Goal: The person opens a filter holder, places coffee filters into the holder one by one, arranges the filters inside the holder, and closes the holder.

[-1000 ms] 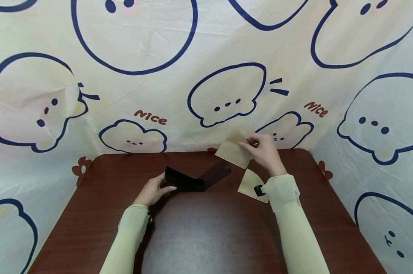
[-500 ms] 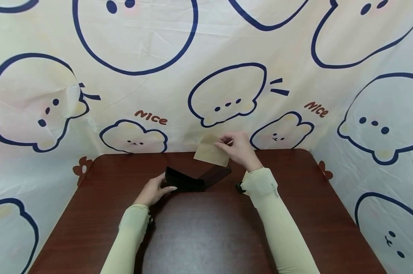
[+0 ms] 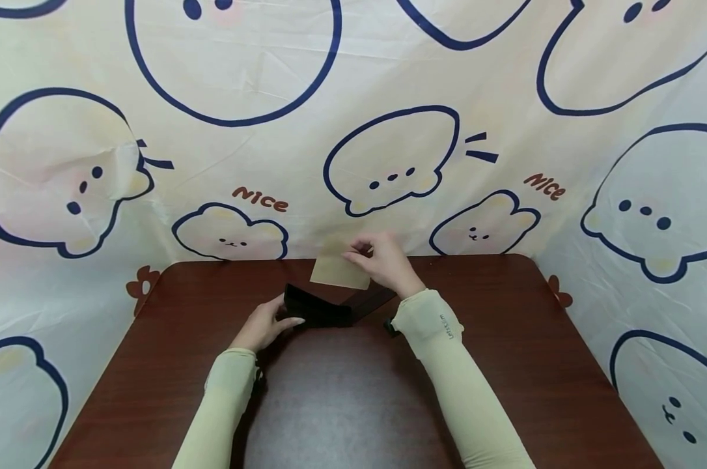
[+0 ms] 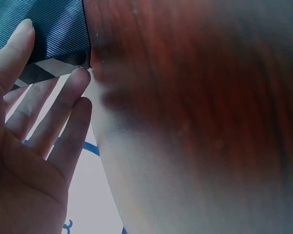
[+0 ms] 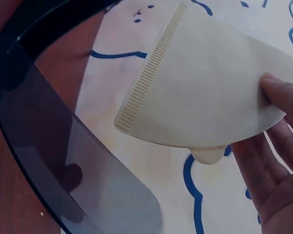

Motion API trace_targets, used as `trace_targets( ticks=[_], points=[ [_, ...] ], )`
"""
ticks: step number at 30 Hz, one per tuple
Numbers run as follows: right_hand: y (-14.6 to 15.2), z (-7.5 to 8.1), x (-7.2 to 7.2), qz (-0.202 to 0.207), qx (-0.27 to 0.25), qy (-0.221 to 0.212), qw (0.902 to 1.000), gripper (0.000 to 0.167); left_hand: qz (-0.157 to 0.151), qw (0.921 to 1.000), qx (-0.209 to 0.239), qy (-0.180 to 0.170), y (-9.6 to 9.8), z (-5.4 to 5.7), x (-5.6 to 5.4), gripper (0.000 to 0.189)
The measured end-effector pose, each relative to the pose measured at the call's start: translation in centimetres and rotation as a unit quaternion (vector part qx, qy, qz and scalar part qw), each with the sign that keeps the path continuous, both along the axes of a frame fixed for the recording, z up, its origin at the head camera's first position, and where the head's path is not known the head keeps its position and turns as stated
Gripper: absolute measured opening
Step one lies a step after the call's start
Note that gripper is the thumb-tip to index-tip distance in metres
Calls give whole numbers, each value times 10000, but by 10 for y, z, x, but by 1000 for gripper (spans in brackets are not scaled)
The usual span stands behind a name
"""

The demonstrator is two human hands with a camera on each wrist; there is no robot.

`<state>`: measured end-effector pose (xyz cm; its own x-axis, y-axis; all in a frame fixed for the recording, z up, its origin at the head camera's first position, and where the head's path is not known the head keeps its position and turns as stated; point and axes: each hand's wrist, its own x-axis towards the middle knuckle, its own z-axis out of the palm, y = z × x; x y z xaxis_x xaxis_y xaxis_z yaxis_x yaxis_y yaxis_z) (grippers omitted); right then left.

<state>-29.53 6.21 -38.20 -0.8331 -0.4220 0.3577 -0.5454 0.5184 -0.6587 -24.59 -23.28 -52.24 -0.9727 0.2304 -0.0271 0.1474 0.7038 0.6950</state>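
My left hand [image 3: 261, 327] grips a black coffee filter box [image 3: 314, 311] tilted above the table. In the left wrist view the thumb lies on the box's ribbed face [image 4: 63, 29], with fingertips on the other side. A see-through dark lid [image 3: 370, 301] stands open from the box's right end. My right hand [image 3: 383, 262] pinches a beige cone coffee filter [image 3: 337, 268] just behind the box. In the right wrist view the filter [image 5: 200, 87] shows a crimped edge and a small tab, apart from the smoky lid [image 5: 115, 175].
A dark reddish-brown wooden table [image 3: 330, 404] lies underneath. Close behind its far edge hangs a pale cloth [image 3: 260, 156] printed with cartoon outlines, which continues along both sides.
My right hand has carried the coffee filter leftward, from right of the lid to behind the box. A second filter on the table is now hidden by the right arm. My left hand stays put.
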Motion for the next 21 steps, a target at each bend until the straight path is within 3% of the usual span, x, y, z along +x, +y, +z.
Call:
trace_targets(
  ticks=[12, 21],
  points=[
    [-24, -20, 1, 330, 118, 181, 9992, 4, 33, 9999, -81, 64, 1, 2, 0, 55],
    [-35, -35, -1, 234, 324, 740, 9965, 4, 43, 10000, -76, 15, 1, 3, -1, 62]
  ],
)
